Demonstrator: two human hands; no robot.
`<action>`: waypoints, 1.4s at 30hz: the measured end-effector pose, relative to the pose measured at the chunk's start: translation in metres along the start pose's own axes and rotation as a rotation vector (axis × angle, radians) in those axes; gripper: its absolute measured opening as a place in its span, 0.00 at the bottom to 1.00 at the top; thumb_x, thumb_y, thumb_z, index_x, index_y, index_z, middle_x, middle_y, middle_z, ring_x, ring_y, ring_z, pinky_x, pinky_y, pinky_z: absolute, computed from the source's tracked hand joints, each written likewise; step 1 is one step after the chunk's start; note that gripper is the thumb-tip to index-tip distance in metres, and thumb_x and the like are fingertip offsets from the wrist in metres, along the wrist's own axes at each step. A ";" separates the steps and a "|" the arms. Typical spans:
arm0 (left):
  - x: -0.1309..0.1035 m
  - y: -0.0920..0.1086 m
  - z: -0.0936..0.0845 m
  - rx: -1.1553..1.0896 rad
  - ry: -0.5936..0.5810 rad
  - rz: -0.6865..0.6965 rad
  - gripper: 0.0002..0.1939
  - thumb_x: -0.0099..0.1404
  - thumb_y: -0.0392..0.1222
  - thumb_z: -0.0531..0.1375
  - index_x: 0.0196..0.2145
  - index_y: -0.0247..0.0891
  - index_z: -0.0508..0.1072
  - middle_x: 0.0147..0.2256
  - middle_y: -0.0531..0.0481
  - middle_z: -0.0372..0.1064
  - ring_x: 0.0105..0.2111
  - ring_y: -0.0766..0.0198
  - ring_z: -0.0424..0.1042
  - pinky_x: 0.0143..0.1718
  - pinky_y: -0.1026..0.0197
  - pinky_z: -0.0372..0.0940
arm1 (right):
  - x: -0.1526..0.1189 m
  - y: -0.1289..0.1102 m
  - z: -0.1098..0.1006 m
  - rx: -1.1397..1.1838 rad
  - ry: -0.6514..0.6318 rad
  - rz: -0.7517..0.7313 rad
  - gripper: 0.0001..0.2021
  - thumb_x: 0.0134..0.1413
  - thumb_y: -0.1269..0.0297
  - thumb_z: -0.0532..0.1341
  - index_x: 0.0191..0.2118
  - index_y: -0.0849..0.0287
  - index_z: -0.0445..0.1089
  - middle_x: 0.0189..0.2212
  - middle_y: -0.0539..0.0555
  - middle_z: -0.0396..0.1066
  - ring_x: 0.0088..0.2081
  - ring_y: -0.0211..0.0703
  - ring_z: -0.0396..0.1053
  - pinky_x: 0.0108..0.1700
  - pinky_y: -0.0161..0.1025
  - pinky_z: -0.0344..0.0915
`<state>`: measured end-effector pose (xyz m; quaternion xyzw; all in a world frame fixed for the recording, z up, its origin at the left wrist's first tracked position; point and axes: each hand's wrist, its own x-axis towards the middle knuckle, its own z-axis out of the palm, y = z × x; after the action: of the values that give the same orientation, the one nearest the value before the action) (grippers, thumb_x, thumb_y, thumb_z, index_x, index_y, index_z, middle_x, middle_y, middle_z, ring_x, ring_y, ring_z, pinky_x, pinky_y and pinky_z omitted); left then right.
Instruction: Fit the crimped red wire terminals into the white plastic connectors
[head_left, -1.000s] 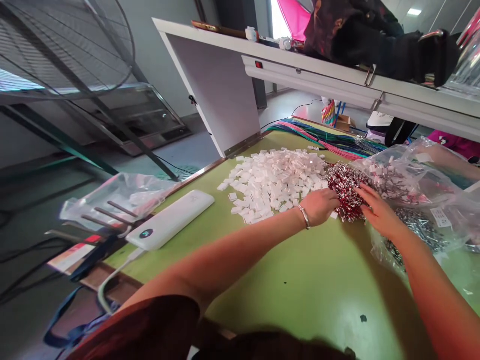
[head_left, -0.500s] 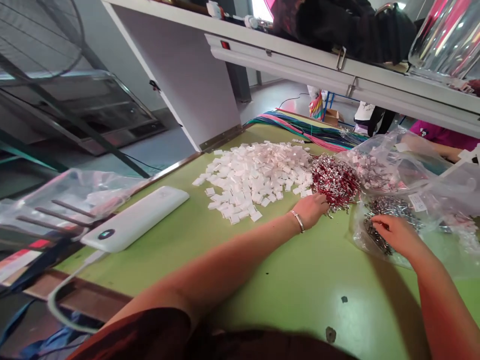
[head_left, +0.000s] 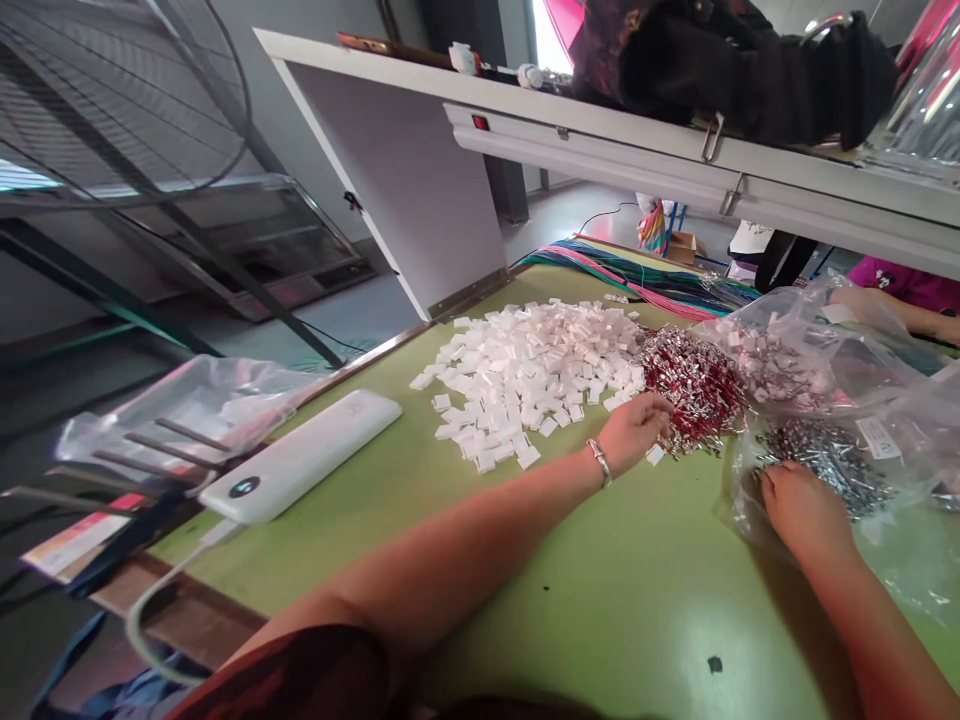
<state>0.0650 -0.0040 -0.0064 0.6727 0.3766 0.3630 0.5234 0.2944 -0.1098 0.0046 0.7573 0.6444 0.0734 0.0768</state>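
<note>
My left hand (head_left: pixel 634 435) has its fingers curled together at the near left edge of a pile of short red wires with silvery metal ends (head_left: pixel 694 390). A small white plastic piece (head_left: pixel 655 455) shows just below those fingertips; whether they grip it is unclear. To the left spreads a heap of similar white plastic pieces (head_left: pixel 525 385). My right hand (head_left: pixel 808 510) is closed, fingers bent down, at the near left side of a clear plastic bag (head_left: pixel 739 500) with many small grey metal parts (head_left: pixel 840 465). What its fingertips hold is hidden.
A white power bank (head_left: pixel 307 460) with a cable lies on the green table (head_left: pixel 480 560) at left, beside metal prongs. Bundled coloured wires (head_left: pixel 637 275) lie at the back. A shelf (head_left: pixel 637 125) crosses above. Another person's arm (head_left: pixel 900 312) is at far right.
The view has shifted, so everything sits lower and further right. My right hand's fingers have closed and curled down. A white piece now shows below my left fingertips.
</note>
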 end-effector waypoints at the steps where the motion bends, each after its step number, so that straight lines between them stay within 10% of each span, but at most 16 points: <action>1: -0.002 0.000 0.002 -0.027 -0.033 -0.038 0.10 0.66 0.41 0.52 0.38 0.34 0.70 0.23 0.54 0.67 0.19 0.72 0.59 0.21 0.69 0.56 | 0.000 0.005 -0.001 0.030 0.012 0.021 0.16 0.61 0.67 0.50 0.31 0.61 0.75 0.33 0.61 0.74 0.31 0.49 0.72 0.31 0.40 0.60; 6: -0.015 -0.006 0.020 -0.049 -0.170 -0.044 0.13 0.63 0.45 0.55 0.30 0.33 0.75 0.18 0.57 0.57 0.19 0.72 0.53 0.21 0.69 0.51 | -0.007 0.009 -0.017 0.690 0.207 0.181 0.12 0.57 0.59 0.55 0.38 0.59 0.74 0.29 0.58 0.76 0.28 0.47 0.72 0.31 0.40 0.64; 9: -0.020 -0.007 0.026 -0.024 -0.245 -0.021 0.12 0.63 0.42 0.55 0.31 0.32 0.76 0.19 0.57 0.58 0.20 0.72 0.54 0.22 0.69 0.51 | -0.015 -0.021 -0.023 1.335 0.113 0.133 0.12 0.51 0.55 0.61 0.36 0.58 0.72 0.27 0.54 0.74 0.24 0.40 0.69 0.27 0.37 0.66; 14: -0.024 -0.004 0.026 0.022 -0.305 0.042 0.15 0.64 0.43 0.54 0.28 0.32 0.75 0.19 0.57 0.56 0.22 0.72 0.52 0.23 0.69 0.51 | -0.020 -0.065 -0.012 1.714 0.069 0.146 0.11 0.47 0.56 0.66 0.32 0.58 0.71 0.24 0.49 0.72 0.22 0.34 0.66 0.24 0.33 0.65; 31: -0.028 -0.011 0.027 -0.028 -0.387 0.026 0.15 0.67 0.43 0.53 0.34 0.32 0.76 0.32 0.50 0.74 0.31 0.68 0.69 0.37 0.67 0.64 | -0.023 -0.066 -0.004 1.829 -0.012 0.193 0.14 0.44 0.53 0.68 0.31 0.59 0.72 0.24 0.51 0.73 0.23 0.35 0.67 0.25 0.34 0.68; 42: -0.050 -0.002 0.021 0.754 -0.429 0.351 0.15 0.70 0.43 0.50 0.34 0.40 0.75 0.28 0.54 0.73 0.26 0.69 0.68 0.27 0.68 0.58 | -0.036 -0.058 -0.008 1.563 -0.299 0.085 0.22 0.43 0.43 0.64 0.26 0.61 0.69 0.21 0.51 0.71 0.20 0.36 0.66 0.24 0.35 0.65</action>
<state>0.0604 -0.0570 -0.0169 0.9293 0.2460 0.1368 0.2391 0.2309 -0.1356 -0.0005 0.6177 0.4627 -0.4993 -0.3938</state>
